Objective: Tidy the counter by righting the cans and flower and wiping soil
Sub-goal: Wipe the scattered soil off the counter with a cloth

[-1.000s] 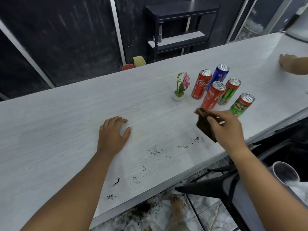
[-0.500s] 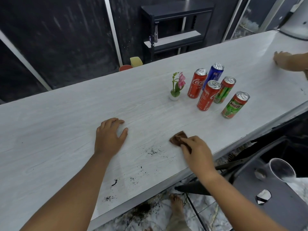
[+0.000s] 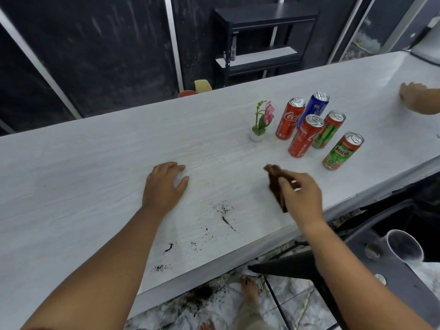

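Note:
My right hand (image 3: pixel 301 198) grips a brown cloth (image 3: pixel 276 184) just above the white counter (image 3: pixel 95 177), near its front edge. My left hand (image 3: pixel 164 185) rests flat on the counter, fingers spread. Dark soil specks (image 3: pixel 223 210) lie between my hands and trail toward the front edge (image 3: pixel 164 248). Several cans stand upright at the back right: a red Coca-Cola can (image 3: pixel 289 121), a blue can (image 3: pixel 314 108), a second red can (image 3: pixel 304 136), a red-green can (image 3: pixel 329 129) and a green Milo can (image 3: pixel 342 151). A small pink flower in a white pot (image 3: pixel 260 122) stands upright left of them.
Another person's hand (image 3: pixel 414 96) rests on the counter at the far right. A black stool (image 3: pixel 285 267) and a dark bin with a cup (image 3: pixel 402 246) sit below the front edge. Soil lies on the floor (image 3: pixel 200 296) by bare feet. A black shelf (image 3: pixel 264 41) stands behind.
My right hand pressed the cloth down on the counter and swept left, then lifted and moved back right. Soil near the cloth's path has thinned. My left hand stayed put.

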`<action>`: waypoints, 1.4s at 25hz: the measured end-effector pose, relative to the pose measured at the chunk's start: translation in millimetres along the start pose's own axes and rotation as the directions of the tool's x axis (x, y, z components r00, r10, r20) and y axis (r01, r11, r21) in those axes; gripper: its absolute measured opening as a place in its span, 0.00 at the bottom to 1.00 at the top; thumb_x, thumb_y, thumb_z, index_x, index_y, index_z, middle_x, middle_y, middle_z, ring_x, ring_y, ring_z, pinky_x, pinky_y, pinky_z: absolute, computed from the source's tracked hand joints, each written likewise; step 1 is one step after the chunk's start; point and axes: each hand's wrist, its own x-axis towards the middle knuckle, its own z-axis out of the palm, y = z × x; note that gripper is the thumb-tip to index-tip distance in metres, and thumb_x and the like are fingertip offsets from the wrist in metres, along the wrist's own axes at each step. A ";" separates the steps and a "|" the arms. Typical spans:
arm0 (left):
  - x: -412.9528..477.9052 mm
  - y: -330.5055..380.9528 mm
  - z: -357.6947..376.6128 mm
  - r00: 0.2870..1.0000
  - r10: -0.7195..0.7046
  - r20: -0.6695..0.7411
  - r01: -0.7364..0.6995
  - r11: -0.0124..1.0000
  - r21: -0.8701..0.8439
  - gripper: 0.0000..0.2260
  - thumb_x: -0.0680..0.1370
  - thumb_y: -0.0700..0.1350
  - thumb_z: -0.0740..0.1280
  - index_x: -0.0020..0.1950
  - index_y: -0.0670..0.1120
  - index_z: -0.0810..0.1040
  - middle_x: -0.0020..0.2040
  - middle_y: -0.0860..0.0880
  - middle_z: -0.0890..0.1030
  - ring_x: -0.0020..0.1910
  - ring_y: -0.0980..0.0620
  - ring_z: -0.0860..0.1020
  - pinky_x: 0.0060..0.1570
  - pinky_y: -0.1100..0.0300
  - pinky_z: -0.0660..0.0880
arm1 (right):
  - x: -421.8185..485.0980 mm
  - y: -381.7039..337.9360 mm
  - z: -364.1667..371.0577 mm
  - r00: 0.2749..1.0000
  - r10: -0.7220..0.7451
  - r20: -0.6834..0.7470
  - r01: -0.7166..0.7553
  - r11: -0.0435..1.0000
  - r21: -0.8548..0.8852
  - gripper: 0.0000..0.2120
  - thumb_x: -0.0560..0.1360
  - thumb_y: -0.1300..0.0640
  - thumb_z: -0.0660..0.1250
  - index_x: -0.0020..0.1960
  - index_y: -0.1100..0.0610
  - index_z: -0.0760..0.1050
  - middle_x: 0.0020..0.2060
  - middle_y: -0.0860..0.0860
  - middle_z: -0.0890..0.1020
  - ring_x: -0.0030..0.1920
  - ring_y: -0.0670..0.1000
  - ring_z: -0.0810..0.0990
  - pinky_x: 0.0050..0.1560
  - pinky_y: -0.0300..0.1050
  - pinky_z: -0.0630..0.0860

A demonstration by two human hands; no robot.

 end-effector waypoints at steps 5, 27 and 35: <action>-18.9 -11.6 -12.2 1.000 0.009 0.030 -0.010 1.000 0.022 0.16 0.83 0.55 0.70 0.71 0.54 0.83 0.68 0.52 0.80 0.69 0.45 0.75 0.64 0.47 0.74 | -7.5 18.3 20.0 0.992 -0.054 0.114 0.092 0.930 -0.356 0.15 0.82 0.57 0.70 0.67 0.57 0.83 0.54 0.56 0.82 0.55 0.59 0.81 0.55 0.51 0.78; -188.4 -115.5 -106.0 0.971 -0.184 -0.155 0.202 0.974 0.106 0.18 0.83 0.58 0.64 0.68 0.53 0.83 0.68 0.53 0.80 0.69 0.47 0.77 0.65 0.46 0.74 | -16.4 -22.7 53.6 0.981 -0.135 0.139 0.175 0.925 -0.338 0.13 0.82 0.57 0.69 0.65 0.57 0.84 0.54 0.57 0.82 0.53 0.60 0.82 0.54 0.47 0.74; -189.0 -111.5 -107.3 0.968 -0.191 -0.162 0.210 0.971 0.113 0.18 0.82 0.58 0.65 0.68 0.53 0.83 0.68 0.53 0.80 0.69 0.48 0.75 0.66 0.48 0.71 | -102.3 -47.6 124.5 0.894 -0.278 0.353 0.347 0.925 -0.152 0.13 0.81 0.56 0.71 0.65 0.55 0.84 0.49 0.50 0.82 0.47 0.51 0.81 0.48 0.44 0.77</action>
